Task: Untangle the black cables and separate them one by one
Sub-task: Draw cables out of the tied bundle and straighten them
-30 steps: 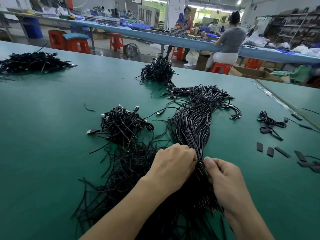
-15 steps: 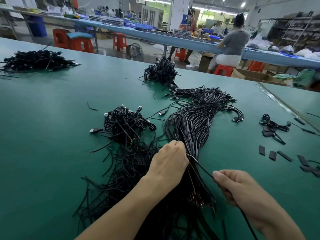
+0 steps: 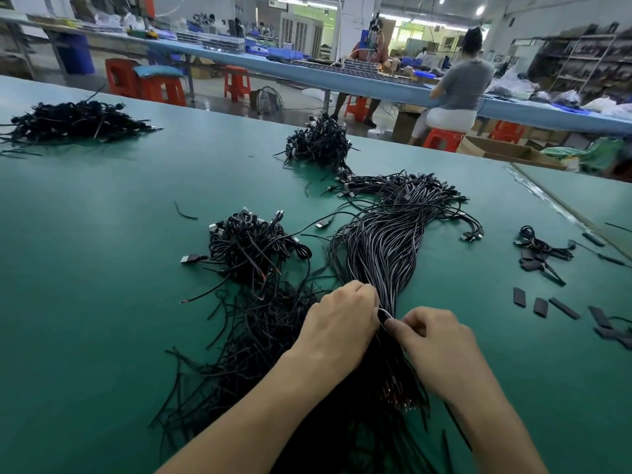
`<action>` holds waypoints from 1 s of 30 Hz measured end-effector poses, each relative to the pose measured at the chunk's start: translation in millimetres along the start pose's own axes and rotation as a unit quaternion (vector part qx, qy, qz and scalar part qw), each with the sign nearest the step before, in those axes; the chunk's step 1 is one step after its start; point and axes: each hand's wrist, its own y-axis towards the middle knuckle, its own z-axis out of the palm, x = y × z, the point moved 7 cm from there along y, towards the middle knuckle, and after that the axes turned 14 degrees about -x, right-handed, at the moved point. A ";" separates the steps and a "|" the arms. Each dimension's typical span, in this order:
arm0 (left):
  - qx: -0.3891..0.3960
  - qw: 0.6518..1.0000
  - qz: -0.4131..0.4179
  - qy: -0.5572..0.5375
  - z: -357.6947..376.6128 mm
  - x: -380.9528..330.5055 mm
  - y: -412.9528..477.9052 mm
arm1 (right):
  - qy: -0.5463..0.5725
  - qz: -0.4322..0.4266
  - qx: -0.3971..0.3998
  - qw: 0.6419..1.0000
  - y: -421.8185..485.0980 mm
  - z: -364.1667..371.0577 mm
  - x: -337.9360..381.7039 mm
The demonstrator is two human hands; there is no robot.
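A thick bundle of black cables (image 3: 379, 248) runs from USB plugs at the far end down to my hands on the green table (image 3: 102, 268). My left hand (image 3: 338, 323) grips the bundle at its narrow waist, fingers curled round it. My right hand (image 3: 434, 343) sits just to the right and pinches a single thin cable (image 3: 385, 313) at the same spot. Below my hands the stripped cable ends (image 3: 400, 398) fan out, partly hidden under my arms. A loose tangle of separated cables (image 3: 246, 336) lies left of my left hand.
A coiled cable heap (image 3: 249, 248) lies at centre left, another heap (image 3: 318, 142) at the back, and a third heap (image 3: 71, 121) far left. Black sleeve pieces (image 3: 540, 304) and a small cable knot (image 3: 537, 246) lie at right. People sit at a bench beyond the table.
My right hand, which had drawn one cable out to the lower right, has come back to the bundle's waist and pinches a cable beside my left hand. The left hand stays in place.
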 end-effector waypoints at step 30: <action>-0.002 0.999 -0.035 -0.004 1.2 11.1 2.1 | -0.143 -0.008 0.044 0.989 4.0 11.8 21.3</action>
